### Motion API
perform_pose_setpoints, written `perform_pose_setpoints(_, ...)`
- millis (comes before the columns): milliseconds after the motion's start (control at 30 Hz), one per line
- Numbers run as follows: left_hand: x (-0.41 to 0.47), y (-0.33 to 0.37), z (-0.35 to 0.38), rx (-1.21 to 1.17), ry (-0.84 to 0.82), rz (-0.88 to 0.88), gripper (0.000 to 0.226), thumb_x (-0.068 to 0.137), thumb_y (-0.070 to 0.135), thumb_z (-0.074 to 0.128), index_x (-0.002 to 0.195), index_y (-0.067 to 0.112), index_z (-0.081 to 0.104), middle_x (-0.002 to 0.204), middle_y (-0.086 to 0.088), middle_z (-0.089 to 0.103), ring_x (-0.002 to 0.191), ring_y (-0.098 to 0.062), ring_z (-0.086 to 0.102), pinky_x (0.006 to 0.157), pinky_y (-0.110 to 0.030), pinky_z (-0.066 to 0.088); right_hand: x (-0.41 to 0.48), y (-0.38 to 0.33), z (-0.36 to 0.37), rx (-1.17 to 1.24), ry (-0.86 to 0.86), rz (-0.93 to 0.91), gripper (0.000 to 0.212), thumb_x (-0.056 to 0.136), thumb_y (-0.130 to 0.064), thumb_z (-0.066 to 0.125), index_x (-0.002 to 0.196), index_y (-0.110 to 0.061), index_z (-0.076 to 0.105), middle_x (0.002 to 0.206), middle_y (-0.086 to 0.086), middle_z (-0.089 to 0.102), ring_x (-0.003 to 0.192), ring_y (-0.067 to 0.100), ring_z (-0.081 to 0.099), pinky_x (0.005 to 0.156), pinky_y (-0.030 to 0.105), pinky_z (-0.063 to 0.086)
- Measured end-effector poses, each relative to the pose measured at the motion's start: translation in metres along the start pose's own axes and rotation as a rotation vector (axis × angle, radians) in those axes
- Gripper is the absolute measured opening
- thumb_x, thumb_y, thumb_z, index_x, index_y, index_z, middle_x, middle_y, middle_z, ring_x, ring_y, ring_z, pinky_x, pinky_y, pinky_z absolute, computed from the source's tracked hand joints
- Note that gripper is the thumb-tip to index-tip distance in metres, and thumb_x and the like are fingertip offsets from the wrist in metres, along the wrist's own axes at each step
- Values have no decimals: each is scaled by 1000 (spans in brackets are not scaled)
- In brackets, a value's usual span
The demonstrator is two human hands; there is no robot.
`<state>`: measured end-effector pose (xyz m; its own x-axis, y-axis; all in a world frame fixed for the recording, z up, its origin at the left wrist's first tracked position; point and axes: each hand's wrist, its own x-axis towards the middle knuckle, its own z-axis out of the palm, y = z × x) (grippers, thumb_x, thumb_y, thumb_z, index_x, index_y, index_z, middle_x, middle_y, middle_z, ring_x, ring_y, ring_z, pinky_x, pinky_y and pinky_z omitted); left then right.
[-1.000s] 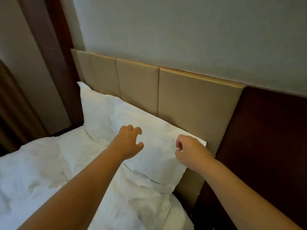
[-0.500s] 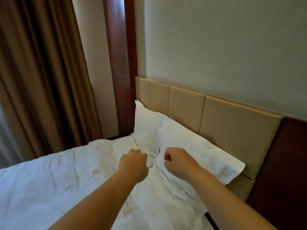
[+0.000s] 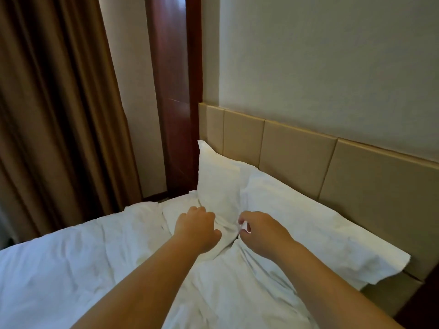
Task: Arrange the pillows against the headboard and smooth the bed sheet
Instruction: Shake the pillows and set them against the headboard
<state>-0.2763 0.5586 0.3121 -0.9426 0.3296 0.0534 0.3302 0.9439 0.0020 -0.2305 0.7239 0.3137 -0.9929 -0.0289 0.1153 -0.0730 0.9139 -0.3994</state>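
Two soft, light, floppy items: far pillow (image 3: 218,181), near pillow (image 3: 297,222); I'd grasp corners. My left hand (image 3: 197,230) curls into far pillow's bunched hem; right hand (image 3: 261,233) curled, grip unclear.

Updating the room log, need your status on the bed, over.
Left hand grips, right hand pinches bunched lower edge of far pillow. Near pillow leans on headboard beside it. Bed sheet wrinkled. Nothing in the way.

Dim, warm light around me; the sheet (image 3: 71,257) turns bluish-white toward its left, the curtain (image 3: 47,115) folds go dark, frame edges bow slightly.
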Motion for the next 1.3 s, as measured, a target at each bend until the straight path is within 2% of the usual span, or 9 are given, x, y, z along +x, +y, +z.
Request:
perform_pose_setpoints(333, 48, -15, 6, -40, -6, 79, 38, 95, 40, 44, 125, 20, 54, 124, -3, 54, 113, -23, 49, 96, -36, 43, 61, 12, -17, -85, 26, 48, 23, 92, -26, 48, 112, -23, 59, 100, -2, 60, 85, 17, 58, 72, 29, 50)
perform_pose_setpoints(467, 80, -17, -2, -46, 18, 62, 35, 95, 37, 45, 124, 19, 55, 125, -4, 54, 113, -23, 49, 97, -36, 44, 92, 25, -22, -93, 25, 36, 22, 93, -25, 49, 113, -23, 59, 100, -3, 61, 85, 16, 58, 73, 26, 51)
perform_pose_setpoints(600, 121, -10, -4, -72, 21, 48, 32, 95, 36, 46, 119, 18, 58, 121, -3, 55, 110, -21, 50, 95, -35, 46, 126, 48, -26, -95, 11, 33, 20, 95, -25, 50, 113, -23, 58, 97, -6, 58, 83, 13, 56, 61, 16, 40)
perform_pose_setpoints(733, 173, 5, 9, -59, -5, 57, 31, 95, 34, 44, 117, 18, 59, 120, -3, 54, 109, -21, 50, 97, -36, 44, 173, 81, -26, -155, -10, 24, 25, 95, -25, 48, 119, -23, 56, 108, -2, 61, 87, 14, 58, 69, 20, 47)
perform_pose_setpoints(900, 236, 24, 47, -25, -127, 47, 32, 96, 32, 42, 122, 18, 54, 123, -5, 51, 111, -23, 47, 98, -35, 40, 244, 125, -19, -178, -26, -42, 31, 97, -23, 47, 126, -23, 54, 120, -2, 57, 96, 15, 55, 71, 17, 38)
perform_pose_setpoints(967, 261, 29, 60, -22, -161, 40, 34, 96, 31, 40, 126, 18, 51, 127, -5, 49, 116, -24, 45, 99, -35, 37, 279, 142, -13, -181, -31, -64, 30, 96, -21, 47, 125, -22, 54, 122, -2, 54, 104, 16, 53, 77, 20, 44)
perform_pose_setpoints(1067, 302, 37, 77, -59, -182, 17, 35, 98, 33, 38, 129, 20, 49, 130, -4, 49, 118, -23, 45, 102, -36, 37, 335, 162, -1, -210, -33, -72, 26, 97, -20, 47, 122, -20, 55, 120, 0, 53, 100, 17, 53, 84, 24, 50)
perform_pose_setpoints(1233, 363, 54, 103, -130, -176, -27, 32, 98, 35, 42, 125, 22, 52, 126, 0, 51, 115, -19, 45, 103, -37, 39, 414, 175, 11, -337, -221, -73, 34, 94, -7, 54, 127, -16, 49, 117, 9, 55, 92, 22, 57, 82, 29, 54)
perform_pose_setpoints(1300, 378, 54, 112, -125, -184, -36, 31, 98, 35, 42, 124, 23, 52, 126, 1, 50, 115, -19, 44, 103, -38, 38, 437, 176, 17, -335, -268, -62, 29, 95, -5, 51, 124, -12, 50, 113, 11, 59, 90, 25, 60, 78, 32, 54)
